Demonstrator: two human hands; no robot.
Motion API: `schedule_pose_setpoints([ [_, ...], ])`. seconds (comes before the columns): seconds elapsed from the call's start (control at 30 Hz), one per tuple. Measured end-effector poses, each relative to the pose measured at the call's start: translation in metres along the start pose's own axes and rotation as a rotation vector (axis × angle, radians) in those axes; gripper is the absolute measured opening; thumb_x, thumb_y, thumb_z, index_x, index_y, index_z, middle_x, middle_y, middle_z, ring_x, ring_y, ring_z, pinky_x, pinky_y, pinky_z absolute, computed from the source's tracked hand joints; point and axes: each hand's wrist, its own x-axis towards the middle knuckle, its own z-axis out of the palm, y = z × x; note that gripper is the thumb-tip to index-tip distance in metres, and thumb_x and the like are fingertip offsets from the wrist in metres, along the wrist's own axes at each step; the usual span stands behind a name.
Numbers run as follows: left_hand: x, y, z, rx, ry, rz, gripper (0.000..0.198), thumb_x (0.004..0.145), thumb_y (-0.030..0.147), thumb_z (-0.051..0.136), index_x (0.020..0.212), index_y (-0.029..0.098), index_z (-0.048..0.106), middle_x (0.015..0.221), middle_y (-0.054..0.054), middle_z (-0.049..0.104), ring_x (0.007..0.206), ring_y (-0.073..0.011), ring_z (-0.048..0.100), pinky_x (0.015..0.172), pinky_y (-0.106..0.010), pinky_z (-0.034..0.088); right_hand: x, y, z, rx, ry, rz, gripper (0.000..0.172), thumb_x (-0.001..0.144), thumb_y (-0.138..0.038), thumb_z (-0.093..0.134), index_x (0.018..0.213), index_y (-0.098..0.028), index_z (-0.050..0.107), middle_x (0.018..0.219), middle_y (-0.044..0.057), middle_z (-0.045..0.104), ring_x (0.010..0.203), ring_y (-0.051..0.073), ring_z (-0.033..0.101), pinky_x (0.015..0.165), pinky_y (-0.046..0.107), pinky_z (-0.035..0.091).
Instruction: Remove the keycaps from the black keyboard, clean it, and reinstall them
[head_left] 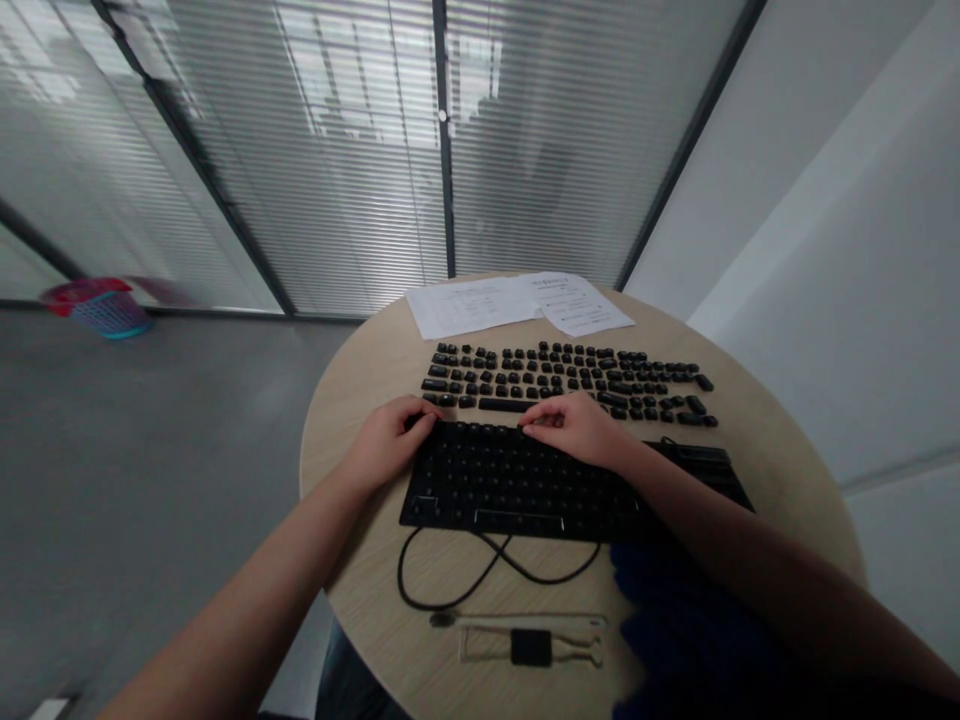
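A black keyboard (510, 480) lies on the table, most of its keys stripped to bare stems, with a few keycaps (487, 430) along its far row. My left hand (394, 435) is curled around the far left corner, thumb and fingertips closed on the edge. At the end of that short row of caps, my right hand (574, 428) pinches a small dark keycap against the keyboard. Just beyond both hands, loose black keycaps (529, 378) are laid out in rows, with a long space bar (506, 405) nearest.
Printed sheets (480, 305) lie at the far side of the round wooden table (337, 400). Nearer me are the keyboard cable (442, 605), a slim brush (517, 620), a wire keycap puller (531, 648) and dark blue cloth (675, 630). A basket (112, 308) stands on the floor.
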Motion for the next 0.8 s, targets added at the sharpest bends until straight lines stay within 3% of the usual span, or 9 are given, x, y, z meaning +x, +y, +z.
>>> schedule_pose_setpoints([
  [0.2, 0.000, 0.000, 0.000, 0.015, -0.006, 0.002, 0.032, 0.091, 0.043, 0.051, 0.093, 0.021, 0.074, 0.101, -0.009, 0.079, 0.098, -0.0281, 0.072, 0.096, -0.047, 0.055, 0.000, 0.005, 0.003, 0.000, -0.018, -0.011, 0.018, 0.086, -0.026, 0.071, 0.096, -0.021, 0.085, 0.076, 0.003, 0.079, 0.061, 0.014, 0.065, 0.060, 0.027, 0.047],
  [0.4, 0.001, 0.000, 0.000, 0.008, -0.008, 0.000, 0.032, 0.090, 0.043, 0.051, 0.093, 0.021, 0.074, 0.101, -0.010, 0.079, 0.098, -0.0286, 0.072, 0.096, -0.047, 0.055, 0.002, -0.007, -0.001, -0.129, -0.075, -0.167, 0.017, 0.090, -0.018, 0.069, 0.094, -0.023, 0.085, 0.093, 0.004, 0.083, 0.076, 0.016, 0.074, 0.076, 0.029, 0.054],
  [0.63, 0.001, -0.002, 0.000, 0.052, 0.003, 0.015, 0.035, 0.091, 0.046, 0.049, 0.094, 0.022, 0.074, 0.101, -0.008, 0.079, 0.097, -0.0273, 0.072, 0.094, -0.042, 0.055, -0.001, -0.018, 0.005, -0.377, -0.063, -0.213, 0.015, 0.093, -0.017, 0.071, 0.094, -0.021, 0.085, 0.103, 0.008, 0.083, 0.100, 0.025, 0.076, 0.094, 0.039, 0.055],
  [0.8, 0.001, -0.003, -0.002, 0.037, 0.009, 0.025, 0.034, 0.092, 0.045, 0.049, 0.093, 0.022, 0.074, 0.100, -0.007, 0.079, 0.096, -0.0266, 0.073, 0.091, -0.039, 0.055, 0.007, -0.015, -0.027, -0.310, 0.076, -0.256, 0.019, 0.094, -0.021, 0.070, 0.107, -0.024, 0.084, 0.122, 0.009, 0.079, 0.109, 0.023, 0.073, 0.097, 0.040, 0.055],
])
